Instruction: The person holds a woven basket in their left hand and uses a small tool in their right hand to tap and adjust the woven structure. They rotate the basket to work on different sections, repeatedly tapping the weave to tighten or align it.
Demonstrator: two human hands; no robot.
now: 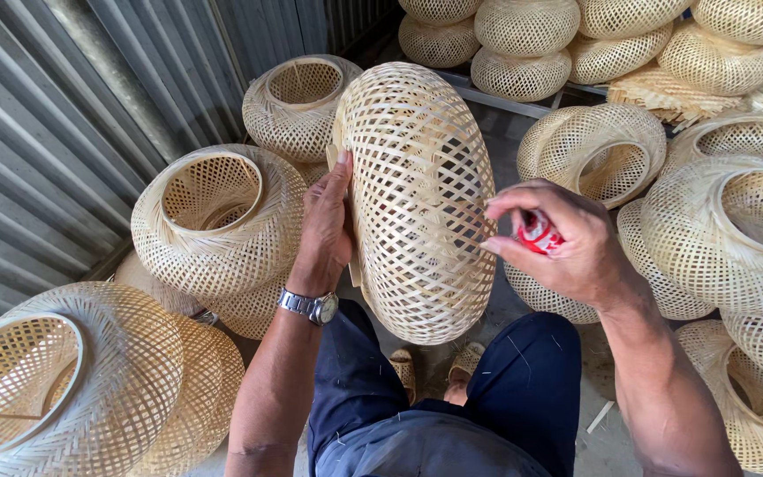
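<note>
Basket [417, 199] stands on edge above knees, between hands. Left hand [327, 231] lies flat, fingers open, against its left side. Right hand [556, 240] touches right side, thumb and forefinger pinched, red object [538, 236] in palm. More baskets [220, 221] around, stacked behind.

A pale woven bamboo lattice lampshade [417, 199] stands on edge above the person's knees, left hand [328, 225] flat against its left side, right hand [562, 238] at its right, similar woven shades [218, 221] crowding the floor all around.
</note>
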